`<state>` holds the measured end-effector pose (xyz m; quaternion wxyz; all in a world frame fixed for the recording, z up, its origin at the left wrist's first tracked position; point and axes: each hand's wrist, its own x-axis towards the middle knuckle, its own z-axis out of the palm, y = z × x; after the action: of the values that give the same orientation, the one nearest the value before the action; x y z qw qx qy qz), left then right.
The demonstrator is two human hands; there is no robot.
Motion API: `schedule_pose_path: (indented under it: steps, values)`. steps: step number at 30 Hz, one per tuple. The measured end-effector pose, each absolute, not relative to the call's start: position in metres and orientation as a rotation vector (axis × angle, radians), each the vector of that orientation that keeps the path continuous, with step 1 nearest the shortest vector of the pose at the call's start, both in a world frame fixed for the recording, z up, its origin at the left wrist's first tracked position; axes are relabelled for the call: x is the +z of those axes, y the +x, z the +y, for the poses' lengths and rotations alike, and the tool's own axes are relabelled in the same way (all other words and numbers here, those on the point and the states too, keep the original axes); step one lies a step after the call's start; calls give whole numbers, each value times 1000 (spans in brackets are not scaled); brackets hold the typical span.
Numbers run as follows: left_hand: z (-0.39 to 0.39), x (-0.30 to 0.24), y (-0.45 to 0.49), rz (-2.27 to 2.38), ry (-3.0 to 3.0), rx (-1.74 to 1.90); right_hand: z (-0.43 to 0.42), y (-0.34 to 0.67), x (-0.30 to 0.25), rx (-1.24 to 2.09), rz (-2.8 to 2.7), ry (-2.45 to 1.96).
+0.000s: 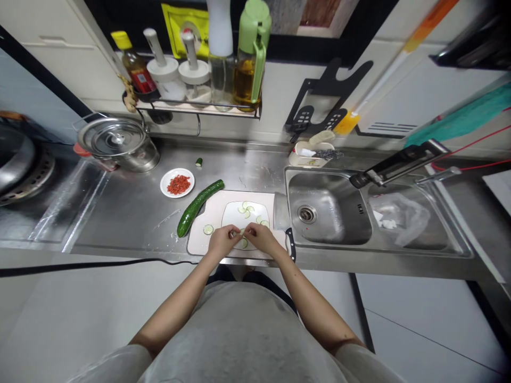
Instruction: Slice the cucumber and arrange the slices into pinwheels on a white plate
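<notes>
Left hand (224, 241) and right hand (259, 237) pinch, apparently, a small slice (241, 232) over the near side of the plate (230, 214). Fanned slices (247, 214) already lie beyond them; leftward, one round slice (208, 229) and the cucumber (200, 208) remain off it.

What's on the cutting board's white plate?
Cucumber slices in small clusters. The left hand and right hand cover part of the plate; anything beneath them is hidden.

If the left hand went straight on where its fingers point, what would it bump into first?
Probably the right hand, which meets or nearly meets the left hand over the plate; actual contact is hard to tell.
</notes>
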<state>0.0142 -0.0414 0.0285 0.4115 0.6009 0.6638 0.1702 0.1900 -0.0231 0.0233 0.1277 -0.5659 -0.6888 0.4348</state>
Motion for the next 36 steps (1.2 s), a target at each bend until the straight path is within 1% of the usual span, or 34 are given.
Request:
schedule_pose_path:
  steps: [7, 13, 36]
  values:
    - [-41, 24, 22, 1734, 1582, 187, -26, 186, 21, 1171, -2146, -1851]
    - [-39, 26, 26, 1770, 1616, 61, -26, 182, 20, 1138, -2207, -1966]
    - [-40, 17, 32, 1782, 1741, 32, -27, 176, 21, 947, -2382, -2106]
